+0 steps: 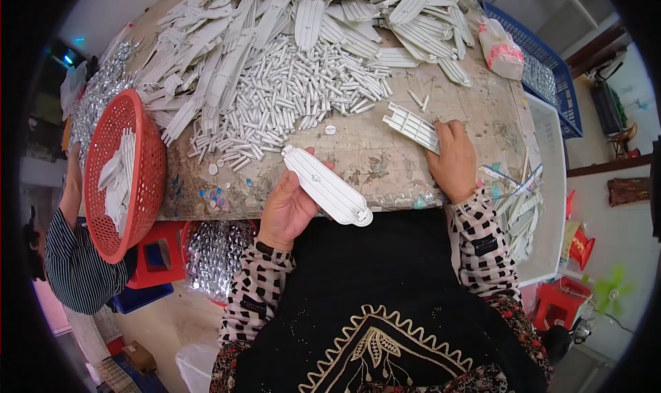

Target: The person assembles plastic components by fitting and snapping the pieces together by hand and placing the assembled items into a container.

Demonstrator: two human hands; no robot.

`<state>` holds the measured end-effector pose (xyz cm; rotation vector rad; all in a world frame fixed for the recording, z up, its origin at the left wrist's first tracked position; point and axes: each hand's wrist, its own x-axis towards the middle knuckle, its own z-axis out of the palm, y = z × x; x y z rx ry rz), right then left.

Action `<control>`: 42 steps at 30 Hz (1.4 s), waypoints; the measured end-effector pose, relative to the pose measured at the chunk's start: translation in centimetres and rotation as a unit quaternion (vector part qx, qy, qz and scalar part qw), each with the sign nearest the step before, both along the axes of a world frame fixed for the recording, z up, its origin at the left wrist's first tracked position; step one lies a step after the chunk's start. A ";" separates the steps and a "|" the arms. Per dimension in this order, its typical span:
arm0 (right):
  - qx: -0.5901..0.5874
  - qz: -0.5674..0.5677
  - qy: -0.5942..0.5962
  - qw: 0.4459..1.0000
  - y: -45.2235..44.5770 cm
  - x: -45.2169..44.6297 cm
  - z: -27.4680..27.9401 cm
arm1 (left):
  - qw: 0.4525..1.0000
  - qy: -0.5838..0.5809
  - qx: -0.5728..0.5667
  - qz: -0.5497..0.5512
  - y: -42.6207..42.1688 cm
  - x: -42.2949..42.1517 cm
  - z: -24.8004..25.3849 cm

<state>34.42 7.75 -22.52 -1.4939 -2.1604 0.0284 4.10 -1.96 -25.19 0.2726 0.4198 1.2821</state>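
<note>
My left hand (pixel 288 210) is closed on a long white plastic panel (pixel 327 185) with rounded ends and lengthwise grooves, tilted above the table's front edge. My right hand (pixel 452 160) grips a white ribbed plastic piece (pixel 413 126) with a grid-like surface, low over the tabletop. Ahead of both hands lies a heap of small white plastic pegs (pixel 303 83). Behind the pegs, many similar white panels (pixel 234 55) are piled up. A few loose pegs (pixel 418 101) rest near the piece in my right hand.
A red basket (pixel 138 179) with white parts stands at the left table edge. Beside it is a person in a striped top (pixel 76 262). At right are a white bin (pixel 551 152) with white parts, a blue crate (pixel 568 97) and a tissue pack (pixel 501 52).
</note>
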 end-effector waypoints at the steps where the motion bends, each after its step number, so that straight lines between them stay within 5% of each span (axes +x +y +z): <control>1: 0.000 0.000 0.000 1.000 0.0 0.0 0.0 | 1.000 -0.003 -0.002 0.001 0.0 0.0 0.0; 42: -0.026 0.054 0.024 0.998 -0.3 -0.4 1.3 | 0.999 -0.001 -0.026 0.023 -0.1 0.0 -0.3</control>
